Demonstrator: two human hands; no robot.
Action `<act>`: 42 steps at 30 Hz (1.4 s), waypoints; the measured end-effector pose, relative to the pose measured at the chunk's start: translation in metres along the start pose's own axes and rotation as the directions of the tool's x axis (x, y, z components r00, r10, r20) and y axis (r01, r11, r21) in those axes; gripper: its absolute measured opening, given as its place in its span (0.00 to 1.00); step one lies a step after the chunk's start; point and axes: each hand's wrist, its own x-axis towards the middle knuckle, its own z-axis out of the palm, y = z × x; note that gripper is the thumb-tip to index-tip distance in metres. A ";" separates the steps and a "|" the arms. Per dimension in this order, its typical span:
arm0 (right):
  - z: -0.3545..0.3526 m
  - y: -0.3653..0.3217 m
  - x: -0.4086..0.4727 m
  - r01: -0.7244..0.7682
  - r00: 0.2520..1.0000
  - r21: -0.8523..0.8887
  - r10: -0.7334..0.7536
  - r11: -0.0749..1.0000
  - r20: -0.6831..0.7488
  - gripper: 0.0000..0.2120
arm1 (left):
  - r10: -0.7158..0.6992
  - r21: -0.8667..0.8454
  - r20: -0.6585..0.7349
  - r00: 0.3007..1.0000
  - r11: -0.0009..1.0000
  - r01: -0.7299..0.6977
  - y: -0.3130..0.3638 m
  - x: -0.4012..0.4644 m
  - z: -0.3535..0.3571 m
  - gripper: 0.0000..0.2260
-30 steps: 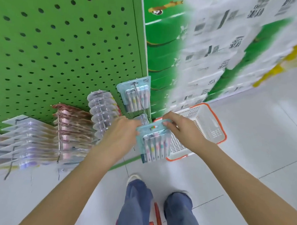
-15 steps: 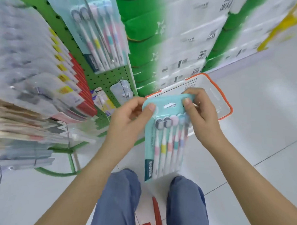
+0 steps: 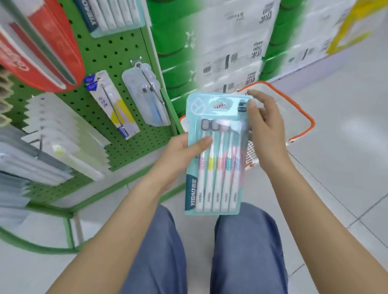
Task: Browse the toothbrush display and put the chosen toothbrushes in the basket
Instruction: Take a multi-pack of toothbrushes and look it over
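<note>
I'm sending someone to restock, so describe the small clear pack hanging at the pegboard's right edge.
Find the green pegboard beside the stacked green and white cartons. At its right edge, one clear blister pack hangs tilted on a metal hook. Unlike the white and yellow card pack left of it, it is see-through with a bluish brush inside.

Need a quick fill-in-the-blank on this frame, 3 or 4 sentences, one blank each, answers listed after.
1. The toothbrush pack is held by ____ hands.
2. The left hand lays its ____ across the pack's front.
3. The basket behind the right hand has an ____ rim.
4. The pegboard carrying the other packs is ____.

Missing words: both; thumb; orange; green
</note>
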 end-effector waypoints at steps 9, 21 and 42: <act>-0.009 -0.053 -0.083 -0.038 0.986 0.164 0.010 0.986 0.165 0.31 | 0.131 -0.054 -0.024 0.991 0.990 -0.132 0.015 -0.061 -0.016 0.15; -0.012 -0.047 -0.028 -0.069 0.984 0.124 0.047 0.990 0.172 0.16 | 0.314 0.116 -0.207 0.927 0.948 -0.296 0.035 -0.009 0.004 0.28; -0.006 -0.018 0.043 -0.125 0.985 0.332 0.156 0.935 -0.069 0.15 | 0.482 0.244 -0.111 0.869 0.861 -0.446 0.029 0.105 0.021 0.19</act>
